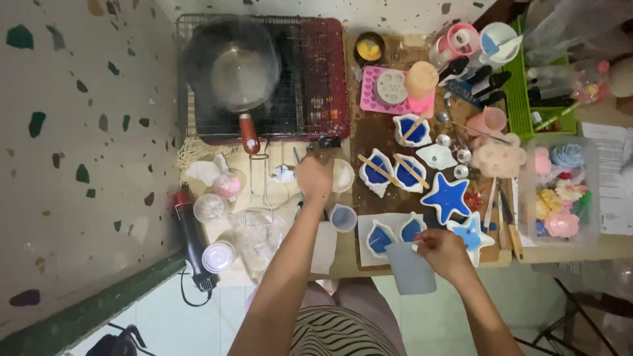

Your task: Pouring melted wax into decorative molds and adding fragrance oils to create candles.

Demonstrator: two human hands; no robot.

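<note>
- Hands apart, both over table (343, 264).
- R hand (445, 254) clamped on grey-blue cup (410, 269), front edge, just beside two blue-filled shell moulds (394, 232).
- L hand (314, 177) reaching fwd, fingers curled near small white dish (344, 175); grip on anything: can't tell.
- Clear small cup (343, 217) betw. arms.
- Pan (232, 69) on wire rack, well apart at back.

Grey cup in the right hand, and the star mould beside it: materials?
Grey cup: looks like soft matte silicone or plastic, translucent, no glare; the right hand grips its rim. Star mould: white rim, likely silicone, holding glossy blue fill, probably liquid; hard to confirm.
</note>
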